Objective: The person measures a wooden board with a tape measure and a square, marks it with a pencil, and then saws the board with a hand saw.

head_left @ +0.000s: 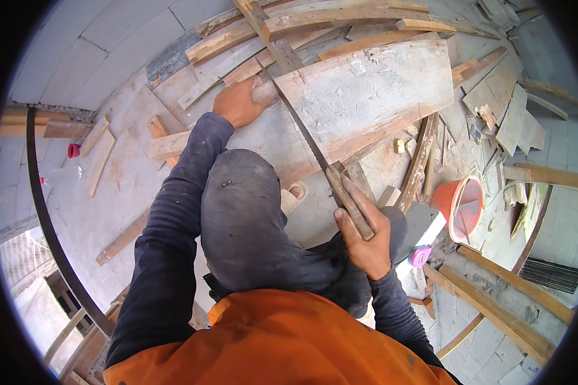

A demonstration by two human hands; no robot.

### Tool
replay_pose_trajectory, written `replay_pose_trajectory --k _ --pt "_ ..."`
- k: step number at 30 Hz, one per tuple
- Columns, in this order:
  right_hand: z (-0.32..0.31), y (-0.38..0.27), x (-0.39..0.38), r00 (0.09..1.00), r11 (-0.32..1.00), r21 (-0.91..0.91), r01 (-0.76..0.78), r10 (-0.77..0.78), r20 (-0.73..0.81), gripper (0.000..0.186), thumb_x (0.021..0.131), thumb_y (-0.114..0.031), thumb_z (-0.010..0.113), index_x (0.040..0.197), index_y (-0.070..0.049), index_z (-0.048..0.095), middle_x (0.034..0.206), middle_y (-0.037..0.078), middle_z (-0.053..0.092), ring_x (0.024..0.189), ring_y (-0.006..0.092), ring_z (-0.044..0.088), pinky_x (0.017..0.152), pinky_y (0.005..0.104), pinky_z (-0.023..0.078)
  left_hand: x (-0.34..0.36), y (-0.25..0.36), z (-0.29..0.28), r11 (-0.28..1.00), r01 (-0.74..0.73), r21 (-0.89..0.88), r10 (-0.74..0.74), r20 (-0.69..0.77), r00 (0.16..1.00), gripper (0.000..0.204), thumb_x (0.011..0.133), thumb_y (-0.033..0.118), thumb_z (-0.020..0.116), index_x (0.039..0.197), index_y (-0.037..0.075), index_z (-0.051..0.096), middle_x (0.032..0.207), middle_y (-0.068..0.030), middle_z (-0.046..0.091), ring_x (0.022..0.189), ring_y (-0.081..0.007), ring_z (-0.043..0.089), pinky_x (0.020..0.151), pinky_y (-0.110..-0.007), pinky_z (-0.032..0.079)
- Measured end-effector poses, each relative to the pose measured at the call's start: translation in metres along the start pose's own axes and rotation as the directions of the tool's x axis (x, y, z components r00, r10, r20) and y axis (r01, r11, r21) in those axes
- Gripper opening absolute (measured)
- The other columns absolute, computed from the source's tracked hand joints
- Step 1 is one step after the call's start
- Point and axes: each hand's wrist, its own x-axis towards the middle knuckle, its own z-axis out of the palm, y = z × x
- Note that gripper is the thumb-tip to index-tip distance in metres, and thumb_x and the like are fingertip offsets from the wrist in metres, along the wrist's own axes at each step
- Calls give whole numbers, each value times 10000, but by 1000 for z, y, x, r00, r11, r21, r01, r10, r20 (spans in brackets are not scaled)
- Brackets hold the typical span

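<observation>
My right hand [367, 240] is closed round the wooden handle [349, 202] of a handsaw. Its long, dark, narrow blade [305, 133] slants up and to the left across a wide, weathered wooden board [372, 90]. The teeth lie at or very near the board toward its left part; I cannot tell how deep any cut goes. To the left of the blade, my left hand [241, 102] grips the board, its fingers bent over the far edge and its thumb toward the saw. My left knee [241, 186] is bent up against the near side of the board.
Loose planks [353, 19] are piled behind the board. An orange bucket [448, 204] stands at the right, with a pink tape measure [421, 256] nearer me. More timber [501, 301] lies at the lower right. A dark curved bar [45, 218] rises at the left.
</observation>
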Motion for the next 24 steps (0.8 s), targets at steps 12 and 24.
replay_pose_trajectory --k 12,24 --pt "49 -6 100 999 991 126 33 -37 29 509 998 -99 726 1489 -19 618 1387 174 721 1259 201 661 1104 322 474 -10 12 -9 996 71 53 -70 -11 997 683 902 521 783 1356 20 682 1285 -237 739 1181 -411 713 1023 -464 546" --pt "50 -1 111 997 992 104 67 -70 27 496 991 -82 703 1478 -31 630 1392 195 717 1249 250 695 1093 343 494 -7 3 -2 999 31 42 -30 -14 999 665 915 521 759 1346 19 682 1266 -243 742 1183 -422 705 1009 -481 542"
